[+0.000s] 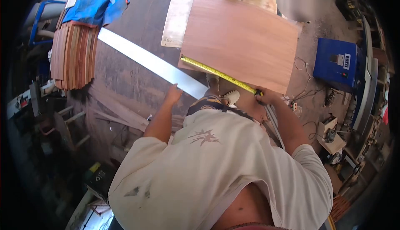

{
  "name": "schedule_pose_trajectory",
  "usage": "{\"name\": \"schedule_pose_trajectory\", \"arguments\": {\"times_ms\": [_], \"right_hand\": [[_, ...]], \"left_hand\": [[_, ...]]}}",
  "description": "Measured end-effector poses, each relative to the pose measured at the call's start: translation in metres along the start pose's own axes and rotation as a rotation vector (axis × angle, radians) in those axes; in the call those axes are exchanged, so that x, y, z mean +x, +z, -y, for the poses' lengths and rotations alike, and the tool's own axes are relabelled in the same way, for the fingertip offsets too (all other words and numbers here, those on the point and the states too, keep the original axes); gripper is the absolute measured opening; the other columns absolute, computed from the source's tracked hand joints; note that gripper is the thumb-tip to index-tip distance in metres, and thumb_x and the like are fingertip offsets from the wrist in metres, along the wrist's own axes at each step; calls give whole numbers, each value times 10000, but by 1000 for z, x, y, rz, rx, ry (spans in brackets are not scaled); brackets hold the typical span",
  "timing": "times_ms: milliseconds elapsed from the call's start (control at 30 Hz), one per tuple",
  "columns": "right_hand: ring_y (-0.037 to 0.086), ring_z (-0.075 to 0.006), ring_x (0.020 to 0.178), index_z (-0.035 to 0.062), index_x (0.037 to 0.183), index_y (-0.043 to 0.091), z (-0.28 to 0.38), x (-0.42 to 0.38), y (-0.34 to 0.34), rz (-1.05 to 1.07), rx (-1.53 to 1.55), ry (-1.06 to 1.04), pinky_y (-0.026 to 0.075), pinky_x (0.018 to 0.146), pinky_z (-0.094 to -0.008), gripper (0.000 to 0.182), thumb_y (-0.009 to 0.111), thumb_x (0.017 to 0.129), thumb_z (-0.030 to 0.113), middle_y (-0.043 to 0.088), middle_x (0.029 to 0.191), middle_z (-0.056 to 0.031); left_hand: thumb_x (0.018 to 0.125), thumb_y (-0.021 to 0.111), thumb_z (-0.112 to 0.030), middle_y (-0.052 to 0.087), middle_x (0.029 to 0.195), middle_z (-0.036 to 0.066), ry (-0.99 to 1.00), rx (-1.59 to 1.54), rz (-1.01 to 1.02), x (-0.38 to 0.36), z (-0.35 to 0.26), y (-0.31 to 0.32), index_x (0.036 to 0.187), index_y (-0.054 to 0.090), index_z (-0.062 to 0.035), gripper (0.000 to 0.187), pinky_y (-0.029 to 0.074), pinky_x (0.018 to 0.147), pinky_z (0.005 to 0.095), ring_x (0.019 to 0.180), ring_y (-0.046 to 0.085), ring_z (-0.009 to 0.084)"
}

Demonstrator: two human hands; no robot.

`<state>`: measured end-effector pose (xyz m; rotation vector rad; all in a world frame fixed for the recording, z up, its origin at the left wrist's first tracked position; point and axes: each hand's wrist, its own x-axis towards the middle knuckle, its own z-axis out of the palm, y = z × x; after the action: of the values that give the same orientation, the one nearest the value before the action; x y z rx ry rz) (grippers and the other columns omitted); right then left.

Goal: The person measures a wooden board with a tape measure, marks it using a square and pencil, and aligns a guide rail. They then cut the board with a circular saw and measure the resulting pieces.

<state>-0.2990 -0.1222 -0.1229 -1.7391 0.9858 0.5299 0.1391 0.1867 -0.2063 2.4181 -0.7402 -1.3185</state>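
A yellow tape measure (pixel 218 73) is pulled out across the lower edge of a reddish-brown wooden board (pixel 239 40). My right hand (pixel 266 96) is closed around its dark case at the right end of the blade. The far end of the blade lies at the board's lower left corner. A long silvery-white strip (pixel 152 62) slants from the upper left down toward my legs. My left hand (pixel 174 93) is closed on the lower edge of this strip, near its right end. The board lies partly over a paler sheet (pixel 177 17).
Stacked wood strips (pixel 74 57) stand at the left under a blue cover (pixel 98 1). A blue machine (pixel 336 63) stands at the right, with cables on the floor nearby. My shoe (pixel 231 97) shows below the board.
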Motion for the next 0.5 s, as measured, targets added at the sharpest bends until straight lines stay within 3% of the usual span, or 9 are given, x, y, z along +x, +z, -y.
{"name": "schedule_pose_trajectory", "arguments": {"times_ms": [33,200,267,300,400,500], "right_hand": [[659,-290,901,136,1270,557,14,2,-7,36,-42,76,511,804,-376,556,700,774,343,668,1005,-168],[646,-302,901,109,1243,568,13,28,-8,81,-69,27,507,810,-375,536,703,747,263,652,984,-186],[638,-326,927,110,1248,565,9,51,-21,90,-98,5,502,818,-380,550,699,740,272,643,1023,-211],[633,-357,956,151,1239,573,4,56,-21,50,-139,-76,503,831,-409,549,690,743,354,639,996,-217],[629,-354,960,139,1252,562,-1,70,-32,55,-66,-78,499,842,-409,565,685,743,351,632,1009,-229],[635,-341,939,112,1260,552,-4,90,-57,-71,-15,-93,505,828,-404,570,676,754,343,633,1008,-223]], "left_hand": [[826,667,-268,517,1290,285,4,30,-54,0,-10,0,1329,463,29,619,390,1031,412,1233,493,367],[822,672,-297,420,1379,295,36,-7,-257,58,-66,-16,1374,353,90,746,320,1097,406,1295,401,402],[829,658,-288,409,1391,289,6,11,-276,74,-86,-23,1396,320,85,758,317,1099,404,1303,393,403],[833,647,-284,396,1402,289,-48,-30,-252,81,-91,-25,1405,305,82,761,314,1101,402,1315,378,404],[832,633,-278,371,1422,285,-98,-26,-263,89,-109,-19,1420,288,71,765,302,1110,403,1338,344,402],[811,641,-289,335,1445,282,-53,75,-330,110,-126,-9,1436,273,49,800,280,1125,412,1358,308,400]]}}
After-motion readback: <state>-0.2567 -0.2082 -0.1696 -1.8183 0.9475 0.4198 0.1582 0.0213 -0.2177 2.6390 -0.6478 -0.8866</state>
